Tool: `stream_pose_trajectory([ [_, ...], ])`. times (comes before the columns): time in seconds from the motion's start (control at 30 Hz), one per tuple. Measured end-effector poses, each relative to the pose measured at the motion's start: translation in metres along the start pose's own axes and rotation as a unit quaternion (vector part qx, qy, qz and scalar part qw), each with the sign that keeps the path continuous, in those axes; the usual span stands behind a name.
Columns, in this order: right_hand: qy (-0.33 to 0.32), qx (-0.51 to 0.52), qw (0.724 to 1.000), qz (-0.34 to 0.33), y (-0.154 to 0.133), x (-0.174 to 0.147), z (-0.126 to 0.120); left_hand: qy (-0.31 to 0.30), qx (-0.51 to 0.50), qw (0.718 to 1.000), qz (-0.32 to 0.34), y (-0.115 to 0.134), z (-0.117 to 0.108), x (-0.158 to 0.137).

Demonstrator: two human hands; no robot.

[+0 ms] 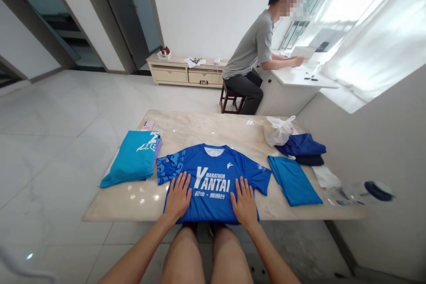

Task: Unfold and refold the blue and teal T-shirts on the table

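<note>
A blue T-shirt [213, 175] with white "Marathon Yantai" lettering lies spread on the marble-look table [196, 126], its collar towards the far side. Its lower part reaches the table's near edge. My left hand [179, 195] rests flat on the shirt's left side, fingers stretched out below the patterned sleeve. On the right side of the lettering my right hand [244, 199] also lies flat, fingers extended. Neither hand grips the cloth. To the left sits a stack of folded clothes with a turquoise garment [131, 159] on top. A folded teal-blue garment [294, 182] lies to the right.
On the table's right are a white plastic bag [278, 131], dark blue cloth [302, 144] and a clear plastic bottle [359, 193]. A phone [147, 126] lies behind the left stack. Beyond, a person [254, 49] sits on a stool at a white desk [299, 77].
</note>
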State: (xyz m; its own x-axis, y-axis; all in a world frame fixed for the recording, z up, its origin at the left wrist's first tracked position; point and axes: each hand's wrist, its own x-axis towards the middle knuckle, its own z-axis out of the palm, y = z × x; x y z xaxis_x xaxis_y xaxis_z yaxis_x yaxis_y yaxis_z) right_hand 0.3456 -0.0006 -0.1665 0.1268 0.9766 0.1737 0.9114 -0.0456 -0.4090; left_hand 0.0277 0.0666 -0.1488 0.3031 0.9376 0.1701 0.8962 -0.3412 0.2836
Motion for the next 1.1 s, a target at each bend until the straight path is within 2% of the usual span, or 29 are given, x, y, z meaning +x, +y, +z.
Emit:
stream_pose_trajectory([
  [0.07, -0.017, 0.078, 0.995, 0.051, -0.008, -0.004, -0.006, -0.01, -0.048, 0.999, -0.017, 0.005, -0.01, -0.008],
  [0.13, -0.014, 0.196, 0.973, 0.125, -0.02, -0.021, -0.02, -0.025, -0.133, 0.99, -0.035, 0.009, -0.03, -0.026],
  [0.2, -0.028, 0.356, 0.913, 0.195, -0.037, -0.051, -0.042, -0.066, -0.257, 0.961, -0.081, 0.011, -0.058, -0.055],
  [0.27, -0.079, 0.498, 0.832, 0.231, -0.058, -0.09, -0.068, -0.122, -0.373, 0.909, -0.142, 0.015, -0.087, -0.092],
  [0.3, -0.099, 0.54, 0.801, 0.239, -0.07, -0.11, -0.081, -0.139, -0.411, 0.885, -0.17, 0.02, -0.101, -0.113],
  [0.33, -0.104, 0.555, 0.79, 0.241, -0.082, -0.13, -0.093, -0.139, -0.431, 0.872, -0.188, 0.027, -0.113, -0.135],
  [0.4, -0.061, 0.527, 0.811, 0.245, -0.107, -0.166, -0.112, -0.089, -0.425, 0.876, -0.208, 0.045, -0.13, -0.178],
  [0.5, 0.019, 0.422, 0.877, 0.23, -0.135, -0.205, -0.123, 0.013, -0.34, 0.92, -0.192, 0.075, -0.14, -0.226],
  [0.57, 0.063, 0.343, 0.919, 0.185, -0.144, -0.218, -0.122, 0.066, -0.262, 0.954, -0.133, 0.089, -0.141, -0.239],
  [0.63, 0.097, 0.283, 0.945, 0.132, -0.145, -0.223, -0.119, 0.101, -0.196, 0.973, -0.063, 0.095, -0.144, -0.237],
  [0.77, 0.112, 0.245, 0.959, 0.093, -0.136, -0.221, -0.115, 0.112, -0.115, 0.984, 0.079, 0.098, -0.158, -0.221],
  [0.83, 0.121, 0.241, 0.959, 0.089, -0.134, -0.221, -0.116, 0.108, -0.092, 0.982, 0.124, 0.1, -0.165, -0.217],
  [1.1, 0.132, 0.242, 0.957, 0.092, -0.134, -0.225, -0.114, 0.125, -0.108, 0.98, 0.107, 0.097, -0.17, -0.222],
])
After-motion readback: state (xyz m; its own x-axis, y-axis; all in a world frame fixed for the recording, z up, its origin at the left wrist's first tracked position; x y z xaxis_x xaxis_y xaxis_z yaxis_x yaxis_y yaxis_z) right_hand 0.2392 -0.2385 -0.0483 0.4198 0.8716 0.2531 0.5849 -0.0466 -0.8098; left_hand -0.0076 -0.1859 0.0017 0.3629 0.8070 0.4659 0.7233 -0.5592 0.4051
